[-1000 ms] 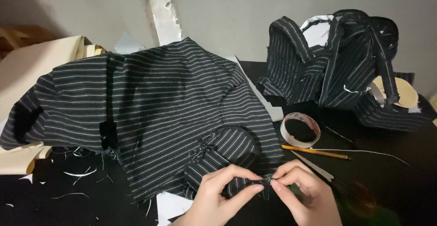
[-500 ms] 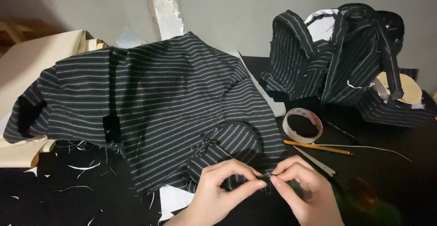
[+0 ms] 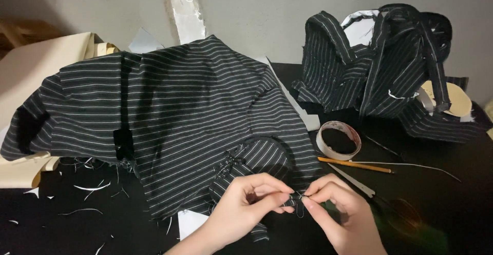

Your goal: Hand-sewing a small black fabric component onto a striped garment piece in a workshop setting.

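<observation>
Spread garment (image 3: 179,111): black with thin white horizontal stripes
Heaped garment pieces (image 3: 380,65): black, same white pinstripe
Tape roll (image 3: 338,140): off-white ring, dark inside
Pencil (image 3: 355,164): orange-yellow
Table (image 3: 452,203): black
Thread and fabric scraps (image 3: 87,187): white on black
Paper sheets (image 3: 31,65): cream
Wall (image 3: 257,8): grey, with a white strip

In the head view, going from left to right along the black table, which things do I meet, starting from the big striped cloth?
Striped cloth → left hand → right hand → tape roll → pencil → striped bag.
</observation>
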